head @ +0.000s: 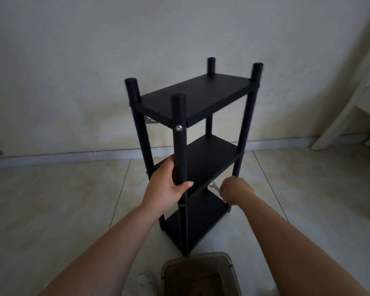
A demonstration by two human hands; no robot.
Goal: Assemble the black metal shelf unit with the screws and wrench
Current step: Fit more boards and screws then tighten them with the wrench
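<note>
The black metal shelf unit (198, 97) stands upright on the tiled floor, with three shelves and four round posts. A silver screw (178, 127) shows on the near post just under the top shelf. My left hand (169, 184) grips that near post at the level of the middle shelf. My right hand (236, 190) holds a small silver wrench (214, 187) beside the right edge of the middle shelf. Another screw head (182, 205) sits lower on the near post.
A tan plastic bin (198, 274) sits on the floor right in front of me, below the shelf. A pale wall and baseboard (73, 157) run behind. White furniture (350, 116) stands at the right. The floor is light tile.
</note>
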